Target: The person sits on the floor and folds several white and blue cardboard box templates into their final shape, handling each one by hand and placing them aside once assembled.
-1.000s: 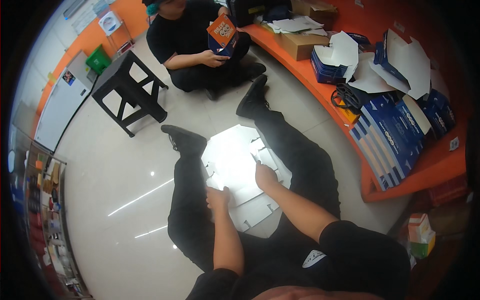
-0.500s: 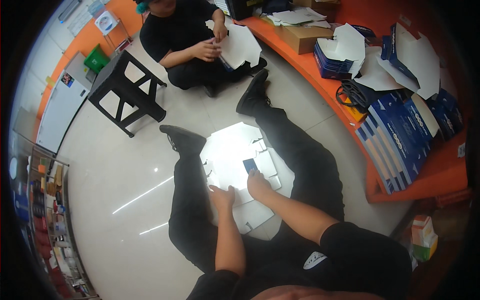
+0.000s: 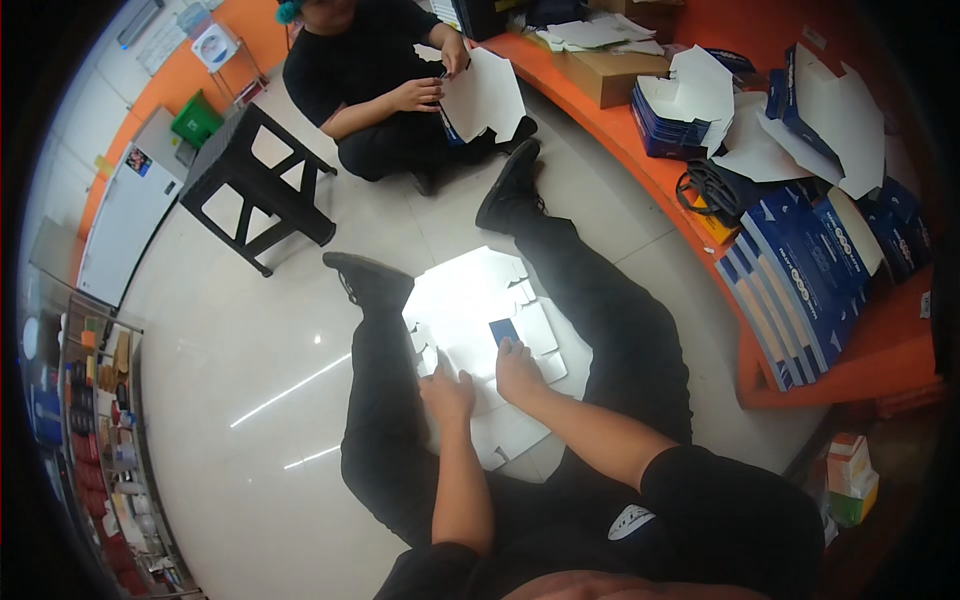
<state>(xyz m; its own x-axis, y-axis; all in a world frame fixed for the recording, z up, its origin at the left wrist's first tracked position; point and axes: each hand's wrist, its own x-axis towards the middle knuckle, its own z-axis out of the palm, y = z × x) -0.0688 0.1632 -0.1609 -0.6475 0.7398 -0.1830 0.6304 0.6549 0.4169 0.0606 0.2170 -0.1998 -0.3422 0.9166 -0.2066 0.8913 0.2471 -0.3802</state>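
Note:
Flat white die-cut cardboard sheets (image 3: 462, 300) lie stacked on the floor between my outstretched legs, their upper surface glaring with reflected light. My right hand (image 3: 518, 374) is closed at the right part of the top sheet, its fingers at a small dark-blue flap (image 3: 503, 330) that shows against the white. Whether the flap belongs to the sheet is hard to tell. My left hand (image 3: 447, 394) rests on the left part of the sheet with thumb and forefinger apart, beside a small raised white flap (image 3: 427, 361).
Ahead, another person sits on the floor holding a similar white sheet (image 3: 482, 95). A black stool (image 3: 255, 165) stands ahead left. Blue printed boxes (image 3: 800, 270) and a coiled cable (image 3: 712, 190) lie on an orange counter (image 3: 640, 155) at right. Loaded shelves (image 3: 105, 430) line the left.
My left hand has shifted slightly up along the sheet, and a small flap beside it now stands raised. My right hand stays at the blue flap. The other person's sheet has turned.

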